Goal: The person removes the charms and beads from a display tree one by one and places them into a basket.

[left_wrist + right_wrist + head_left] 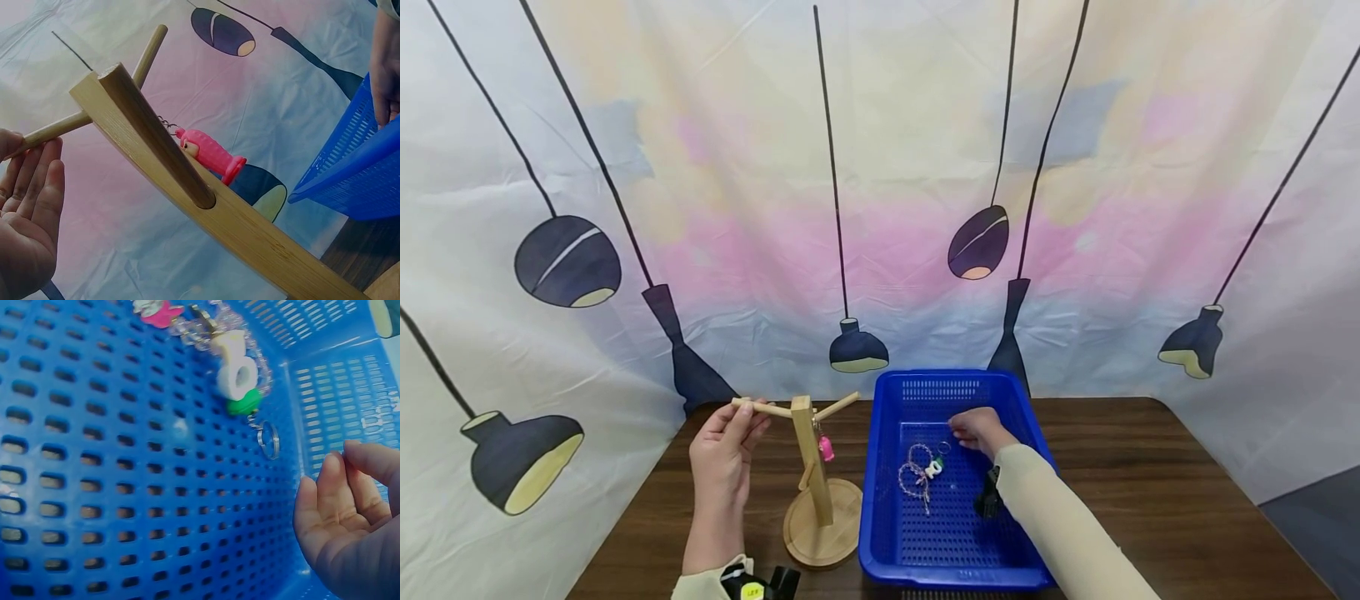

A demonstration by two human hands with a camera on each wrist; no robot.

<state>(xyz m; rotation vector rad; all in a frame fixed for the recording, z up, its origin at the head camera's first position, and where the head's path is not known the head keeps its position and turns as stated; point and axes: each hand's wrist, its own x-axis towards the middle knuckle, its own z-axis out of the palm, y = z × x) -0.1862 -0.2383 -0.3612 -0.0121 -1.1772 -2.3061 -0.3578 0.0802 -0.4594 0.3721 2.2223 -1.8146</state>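
Left hand (724, 454): thumb and fingers clamped on the tip of a pale round wooden peg (771, 408) jutting toward nine o'clock.
Peg stand: pale wooden post on a round base (822, 492), upright on the brown wood-grain tabletop (1135, 492), at four o'clock from that hand.
Pink charm: glossy pink plastic figure (826, 448) hanging by a small chain, just beside the post at three o'clock.
Right hand (977, 429): inside the rectangular blue slotted plastic basket (955, 577), toward one o'clock; fingers loosely bent, tips close together.
Beaded keychain: pinkish loop with white-and-green charm (934, 468) and silver ring, lying at eight o'clock from that hand, apart from it.
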